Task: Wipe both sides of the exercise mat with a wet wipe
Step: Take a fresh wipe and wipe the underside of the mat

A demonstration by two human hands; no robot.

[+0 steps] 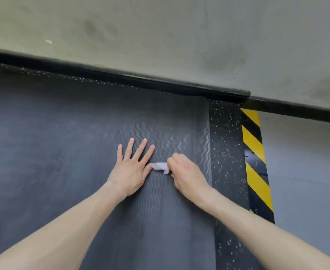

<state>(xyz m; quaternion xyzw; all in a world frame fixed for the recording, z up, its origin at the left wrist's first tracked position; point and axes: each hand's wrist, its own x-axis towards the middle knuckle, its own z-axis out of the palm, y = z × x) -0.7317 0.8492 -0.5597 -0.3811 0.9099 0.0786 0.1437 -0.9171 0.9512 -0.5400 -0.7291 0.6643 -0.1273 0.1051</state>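
Dark wavy-ribbed mat point(82, 133) flat on speckled rubber floor point(226, 152), up against grey wall point(160, 36); yellow-black tape point(255, 162) beside mat. Left hand point(131, 168) splayed flat on mat; right hand point(185, 172) pinching crumpled white wipe point(160, 167) (down on mat).

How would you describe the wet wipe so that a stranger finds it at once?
A dark ribbed exercise mat lies near a yellow-black striped strip. Near its right edge, the right hand pinches a crumpled wet wipe, the only white thing on the mat.
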